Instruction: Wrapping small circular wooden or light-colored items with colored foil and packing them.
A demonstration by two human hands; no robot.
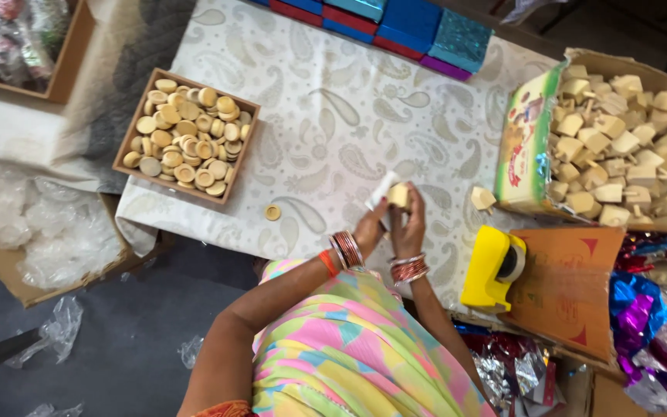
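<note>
Both hands raised together over the patterned cloth (333,116): left hand (370,229) and right hand (409,228) pinch one pale wooden block (399,194) at the fingertips, fingers closed round it, a white wrapper (380,188) behind. Yellow tape dispenser (492,266) just right; loose block (482,198) and carton of blocks (619,147) beyond; tray of round discs (187,137) far left.

Two hands up over the cloth, left hand (370,229) and right hand (408,224), sharing one pale block (399,194). One wooden tray (127,142) far left, packed with round discs, way too many to count. One loose disc (272,212) beside it. One cardboard box (530,147) of blocks on the right, one stray block (482,198) next to it. One yellow tape dispenser (492,267) near right.
</note>
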